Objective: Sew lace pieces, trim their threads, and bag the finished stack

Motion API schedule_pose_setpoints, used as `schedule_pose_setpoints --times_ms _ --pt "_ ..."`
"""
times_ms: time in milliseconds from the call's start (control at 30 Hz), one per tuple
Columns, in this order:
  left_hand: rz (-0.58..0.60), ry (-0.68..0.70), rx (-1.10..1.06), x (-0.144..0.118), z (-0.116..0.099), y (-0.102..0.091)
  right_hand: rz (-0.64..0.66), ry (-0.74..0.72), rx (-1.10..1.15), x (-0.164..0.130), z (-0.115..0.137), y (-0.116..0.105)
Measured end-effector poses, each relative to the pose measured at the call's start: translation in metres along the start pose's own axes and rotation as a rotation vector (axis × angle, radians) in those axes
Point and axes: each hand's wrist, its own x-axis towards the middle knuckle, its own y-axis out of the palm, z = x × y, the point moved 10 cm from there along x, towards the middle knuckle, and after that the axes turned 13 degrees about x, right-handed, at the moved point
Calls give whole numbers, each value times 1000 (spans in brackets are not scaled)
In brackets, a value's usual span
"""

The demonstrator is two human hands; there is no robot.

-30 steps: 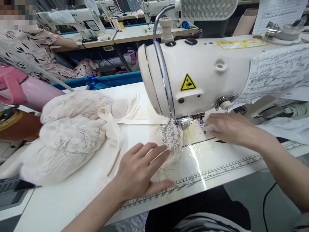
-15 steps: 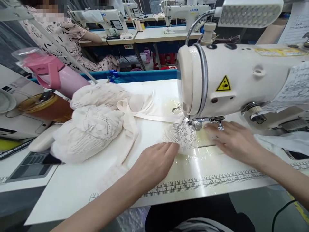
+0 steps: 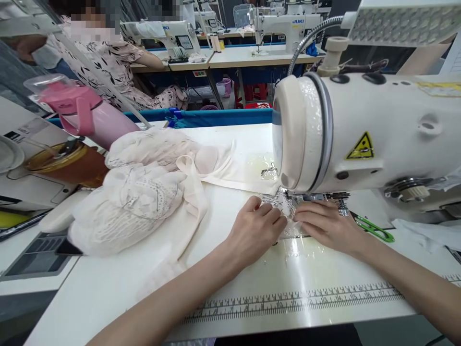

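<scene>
In the head view, both hands meet at the needle area of the sewing machine [image 3: 360, 139]. The left hand [image 3: 257, 230] lies with curled fingers on a small piece of white lace [image 3: 279, 204] and pinches its edge. The right hand [image 3: 324, 223] presses the same lace from the other side, fingers flat and close to the presser foot [image 3: 293, 196]. The lace is on the worktop [image 3: 252, 288], directly under the machine head — partly covered by both hands.

By my judgement the sewing on this piece is only at its start: the lace is being placed at the foot, and no finished seam can be seen on it. A heap of cream lace garments [image 3: 137, 197] lies to the left; whether these are finished or waiting I cannot tell.

As for writing, the word "JUKI" is readable on a machine in the background [image 3: 288, 24]. The near machine carries a yellow warning triangle [image 3: 362, 146]. A printed ruler scale [image 3: 288, 302] runs along the front edge of the worktop — its numbers are too small to read. Green thread snips [image 3: 372, 230] lie beside the right hand.
</scene>
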Motion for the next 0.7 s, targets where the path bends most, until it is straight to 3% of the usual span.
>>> schedule_pose_setpoints --times_ms 100,300,467,700 --pt "-83 3 59 1 -4 -6 -44 37 -108 -2 -1 -1" --pt "-58 -18 25 2 -2 -7 18 -45 -101 -2 6 7" --pt "28 -24 -161 -3 -4 13 -15 -35 -6 -1 1 6" --pt "176 -11 -204 -10 -8 36 16 -61 30 -1 -1 13"
